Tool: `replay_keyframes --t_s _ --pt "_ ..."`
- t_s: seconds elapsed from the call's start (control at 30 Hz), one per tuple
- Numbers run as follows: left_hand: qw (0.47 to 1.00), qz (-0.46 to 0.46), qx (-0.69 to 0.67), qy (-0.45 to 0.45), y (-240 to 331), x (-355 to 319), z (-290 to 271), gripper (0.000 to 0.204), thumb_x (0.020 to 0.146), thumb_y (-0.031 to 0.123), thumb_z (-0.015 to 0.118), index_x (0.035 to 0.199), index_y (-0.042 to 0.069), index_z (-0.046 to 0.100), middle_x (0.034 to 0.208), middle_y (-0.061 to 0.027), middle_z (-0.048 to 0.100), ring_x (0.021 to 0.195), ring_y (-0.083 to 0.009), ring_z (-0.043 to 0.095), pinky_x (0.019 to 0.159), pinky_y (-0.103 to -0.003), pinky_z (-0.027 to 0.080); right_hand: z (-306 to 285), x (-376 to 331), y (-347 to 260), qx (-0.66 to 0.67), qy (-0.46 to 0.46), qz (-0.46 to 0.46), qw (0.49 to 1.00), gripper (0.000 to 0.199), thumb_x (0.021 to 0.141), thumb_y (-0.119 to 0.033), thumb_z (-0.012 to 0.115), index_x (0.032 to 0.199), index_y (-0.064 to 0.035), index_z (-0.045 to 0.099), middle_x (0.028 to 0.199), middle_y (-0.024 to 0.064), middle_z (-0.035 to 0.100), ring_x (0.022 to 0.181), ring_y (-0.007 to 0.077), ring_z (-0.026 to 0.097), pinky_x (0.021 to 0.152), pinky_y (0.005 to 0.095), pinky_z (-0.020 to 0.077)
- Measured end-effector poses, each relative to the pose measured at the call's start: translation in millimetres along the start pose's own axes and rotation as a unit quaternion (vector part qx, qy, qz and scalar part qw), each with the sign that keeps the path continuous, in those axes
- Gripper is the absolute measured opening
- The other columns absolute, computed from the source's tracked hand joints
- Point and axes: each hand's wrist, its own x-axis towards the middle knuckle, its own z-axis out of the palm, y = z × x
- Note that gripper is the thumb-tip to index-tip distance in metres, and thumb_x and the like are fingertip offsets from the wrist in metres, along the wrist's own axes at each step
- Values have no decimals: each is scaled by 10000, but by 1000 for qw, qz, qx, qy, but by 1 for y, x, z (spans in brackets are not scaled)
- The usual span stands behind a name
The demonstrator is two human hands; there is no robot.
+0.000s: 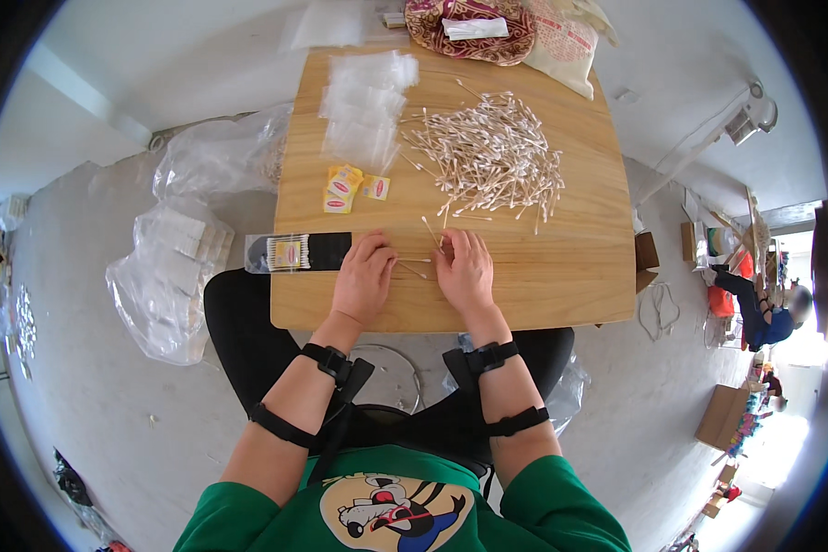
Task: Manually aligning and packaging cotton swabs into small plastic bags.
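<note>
My left hand [365, 276] rests on the wooden table [543, 285] near its front edge, fingers closed. A couple of cotton swabs [414, 269] stick out from it toward the right. My right hand [466, 276] lies a short way across, its fingers pinched on a cotton swab [431, 230] that points up and away. Left of my left hand is a black strip [329, 251], with a clear bag [257, 254] at its left end. Inside that bag are a row of swabs and a yellow card [288, 252]. Exactly how many swabs each hand holds is hidden.
A big loose pile of cotton swabs [492, 152] covers the far right of the table. Clear bags [363, 110] and yellow cards [340, 187] lie far left. Cloth bags [566, 41] sit at the back edge. Plastic-wrapped bundles [170, 267] stand on the floor at left.
</note>
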Motion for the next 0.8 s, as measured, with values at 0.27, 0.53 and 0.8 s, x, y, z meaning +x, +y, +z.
replay_keyframes --t_s 0.27,0.53,0.8 --pt "1000 22 21 -5 -1 0 -2 86 840 64 660 920 34 647 966 -122 594 961 -344 576 850 -420 489 6 -8 5 -22 11 -62 998 130 776 -6 657 889 -66 676 897 109 633 898 334 603 769 435 511" --pt "999 -19 28 -11 -1 -2 -2 112 862 82 661 964 38 646 996 -129 599 986 -345 570 868 -424 481 6 -9 -2 20 3 -69 997 195 740 56 608 888 -52 673 860 106 639 872 333 608 756 432 514" --pt "996 -22 88 8 6 2 -1 195 868 134 684 1040 55 636 1202 -132 580 1207 -343 533 1004 -437 443 6 -1 -2 0 46 37 998 106 804 -64 688 899 -56 641 877 115 623 875 346 607 762 447 503"
